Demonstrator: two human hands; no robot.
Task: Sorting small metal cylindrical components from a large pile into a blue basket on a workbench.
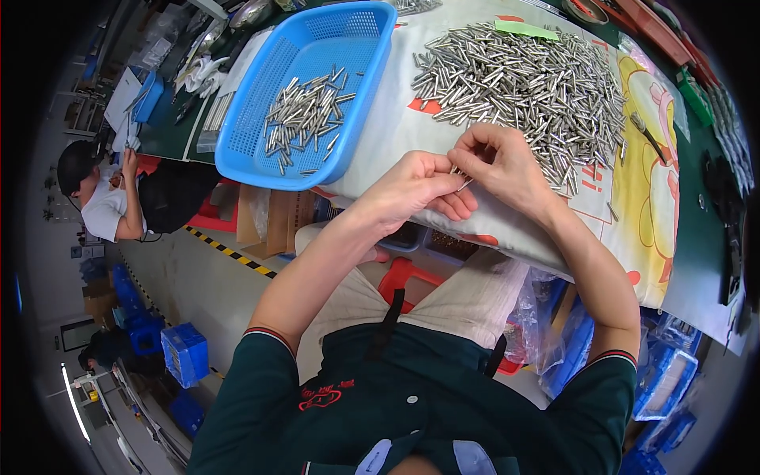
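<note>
Both my hands meet at the near edge of the cloth-covered table. My left hand (pixel 427 186) is closed, with small metal pins (pixel 463 184) showing between thumb and fingers. My right hand (pixel 503 166) pinches at the same spot, thumb and forefinger together; what its fingertips grip is mostly hidden. Just beyond my hands lies a wide heap of slim silver metal pins (pixel 530 87) on the cloth. To the left stands a blue perforated plastic basket (pixel 360 119), with a smaller pile of like pins (pixel 309 115) on its bottom.
A green paper strip (pixel 526 30) lies on the heap's far side. A dark-handled tool (pixel 647 138) rests on the patterned cloth (pixel 641 206) at the right. Another person (pixel 111 198) sits at the far left. Blue crates (pixel 186 354) stand on the floor.
</note>
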